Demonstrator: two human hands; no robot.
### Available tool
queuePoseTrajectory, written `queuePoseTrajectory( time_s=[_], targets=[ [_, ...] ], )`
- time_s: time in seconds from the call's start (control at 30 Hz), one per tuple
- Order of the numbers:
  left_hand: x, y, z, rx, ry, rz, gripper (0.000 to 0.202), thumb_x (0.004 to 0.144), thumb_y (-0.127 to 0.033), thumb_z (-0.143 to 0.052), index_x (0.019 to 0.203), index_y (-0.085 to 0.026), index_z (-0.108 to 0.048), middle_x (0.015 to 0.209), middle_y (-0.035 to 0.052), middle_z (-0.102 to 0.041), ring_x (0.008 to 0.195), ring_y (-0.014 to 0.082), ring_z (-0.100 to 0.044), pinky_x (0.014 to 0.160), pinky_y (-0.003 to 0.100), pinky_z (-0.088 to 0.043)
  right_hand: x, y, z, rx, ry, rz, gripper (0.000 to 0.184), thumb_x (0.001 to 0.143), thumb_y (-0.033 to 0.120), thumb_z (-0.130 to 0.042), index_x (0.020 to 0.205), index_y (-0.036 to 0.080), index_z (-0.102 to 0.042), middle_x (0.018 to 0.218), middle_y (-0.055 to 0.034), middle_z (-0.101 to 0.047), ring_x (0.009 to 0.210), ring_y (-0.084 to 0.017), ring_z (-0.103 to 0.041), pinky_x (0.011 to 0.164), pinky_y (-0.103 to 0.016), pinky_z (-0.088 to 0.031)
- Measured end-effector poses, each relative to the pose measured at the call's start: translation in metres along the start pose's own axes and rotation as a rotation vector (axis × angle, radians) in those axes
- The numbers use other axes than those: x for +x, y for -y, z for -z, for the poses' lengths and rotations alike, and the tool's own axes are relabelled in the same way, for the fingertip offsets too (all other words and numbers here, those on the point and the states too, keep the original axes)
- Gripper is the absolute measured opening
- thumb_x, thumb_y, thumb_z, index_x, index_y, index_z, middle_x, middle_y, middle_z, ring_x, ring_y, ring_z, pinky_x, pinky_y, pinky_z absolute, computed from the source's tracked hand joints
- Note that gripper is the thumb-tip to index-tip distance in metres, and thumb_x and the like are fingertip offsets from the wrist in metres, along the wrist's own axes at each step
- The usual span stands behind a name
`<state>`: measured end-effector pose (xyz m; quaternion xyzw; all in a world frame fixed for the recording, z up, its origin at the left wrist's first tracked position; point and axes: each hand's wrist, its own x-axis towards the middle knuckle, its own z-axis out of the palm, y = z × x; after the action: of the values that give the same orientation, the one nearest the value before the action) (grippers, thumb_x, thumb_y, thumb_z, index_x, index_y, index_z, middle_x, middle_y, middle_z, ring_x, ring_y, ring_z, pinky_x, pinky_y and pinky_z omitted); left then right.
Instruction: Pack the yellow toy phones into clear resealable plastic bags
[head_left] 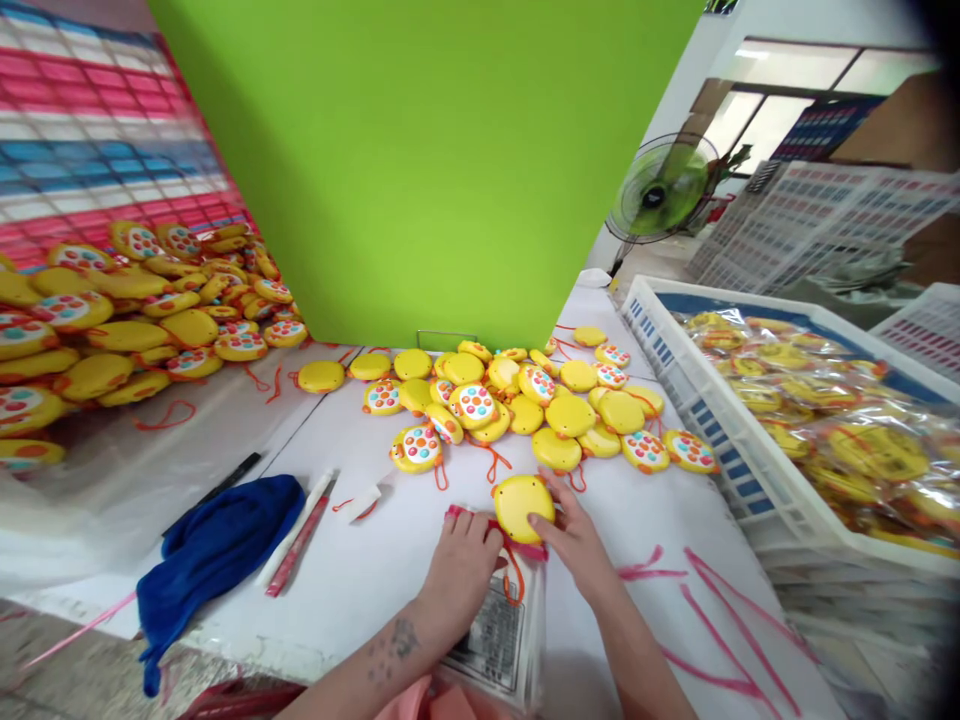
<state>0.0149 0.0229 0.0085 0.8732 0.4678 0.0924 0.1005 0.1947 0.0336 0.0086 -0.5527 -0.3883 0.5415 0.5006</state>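
Observation:
My right hand [574,535] grips a yellow round toy [521,503] lying back-up, with an orange cord trailing from it. The toy sits at the mouth of a clear plastic bag [499,630] with a printed label and a pink top edge. My left hand [461,565] pinches that pink edge, fingers curled on the bag's mouth. Just beyond lies a loose heap of several yellow toys [525,400] with coloured buttons and orange cords on the white table [360,570].
A big pile of the same toys [112,310] fills the left. A white crate [720,440] of bagged toys stands at right. A blue cloth [217,545], a black pen [214,490] and a white-red stick [296,540] lie at left front. A green board [420,160] and a fan [664,190] stand behind.

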Motion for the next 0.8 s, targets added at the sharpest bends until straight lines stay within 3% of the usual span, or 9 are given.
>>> queuePoseTrajectory(
  time_s=[0.13,0.27,0.43,0.53,0.63,0.73,0.8],
  targets=[
    [-0.008,0.004,-0.003,-0.084,-0.079,-0.095,0.006,0.091,-0.020,-0.052,0.094,-0.017,-0.056,0.096,0.0061,-0.059,0.092,0.0234,-0.052,0.088,0.044,-0.042,0.004,-0.010,-0.003,-0.149,-0.004,0.085,0.067,0.071,0.033,-0.068,0.133,0.023,-0.045,0.128,-0.0104,-0.052,0.101,-0.023,-0.060,0.085,-0.039,-0.052],
    [-0.016,0.007,-0.001,-0.168,-0.162,-0.195,0.016,0.096,-0.018,-0.040,0.088,-0.016,-0.055,0.086,0.0053,-0.059,0.082,0.0205,-0.051,0.078,0.038,-0.044,0.004,-0.009,-0.006,-0.260,0.058,0.110,0.055,0.072,0.029,-0.067,0.122,0.021,-0.046,0.115,-0.0079,-0.058,0.101,-0.022,-0.059,0.086,-0.038,-0.051],
    [-0.018,0.006,0.005,-0.168,-0.194,-0.254,0.021,0.098,-0.019,-0.037,0.103,-0.017,-0.057,0.089,0.0052,-0.060,0.083,0.0195,-0.052,0.080,0.037,-0.043,0.006,-0.008,-0.014,-0.368,0.049,0.107,0.042,0.075,0.031,-0.066,0.111,0.019,-0.048,0.100,-0.0051,-0.062,0.090,-0.021,-0.062,0.082,-0.036,-0.051],
    [-0.017,0.007,0.004,-0.169,-0.196,-0.232,0.020,0.097,-0.021,-0.040,0.109,-0.019,-0.056,0.090,0.0049,-0.061,0.085,0.0202,-0.052,0.081,0.037,-0.043,0.007,-0.006,-0.012,-0.405,0.049,0.123,0.042,0.076,0.033,-0.066,0.113,0.019,-0.050,0.104,-0.0063,-0.063,0.092,-0.021,-0.061,0.083,-0.037,-0.050],
    [-0.018,0.010,0.000,-0.178,-0.239,-0.157,0.016,0.096,-0.021,-0.043,0.098,-0.019,-0.059,0.087,0.0038,-0.062,0.084,0.0200,-0.052,0.083,0.039,-0.042,0.003,0.001,-0.008,-0.478,0.169,0.154,0.040,0.079,0.034,-0.064,0.116,0.020,-0.058,0.106,-0.0061,-0.064,0.097,-0.022,-0.060,0.087,-0.038,-0.048],
    [-0.018,0.011,-0.003,-0.194,-0.283,-0.086,0.015,0.095,-0.018,-0.045,0.090,-0.019,-0.059,0.089,0.0044,-0.063,0.086,0.0205,-0.052,0.084,0.041,-0.043,-0.003,0.011,-0.005,-0.614,0.336,0.214,0.027,0.085,0.039,-0.057,0.105,0.024,-0.069,0.099,-0.0048,-0.066,0.098,-0.023,-0.059,0.090,-0.039,-0.045],
    [-0.018,0.011,-0.003,-0.231,-0.303,-0.067,0.012,0.093,-0.017,-0.047,0.093,-0.019,-0.059,0.099,0.0059,-0.063,0.096,0.0218,-0.053,0.089,0.043,-0.043,-0.005,0.017,-0.003,-0.668,0.346,0.254,0.027,0.087,0.043,-0.055,0.099,0.026,-0.073,0.096,-0.0052,-0.066,0.098,-0.024,-0.058,0.090,-0.039,-0.045]
  ],
)
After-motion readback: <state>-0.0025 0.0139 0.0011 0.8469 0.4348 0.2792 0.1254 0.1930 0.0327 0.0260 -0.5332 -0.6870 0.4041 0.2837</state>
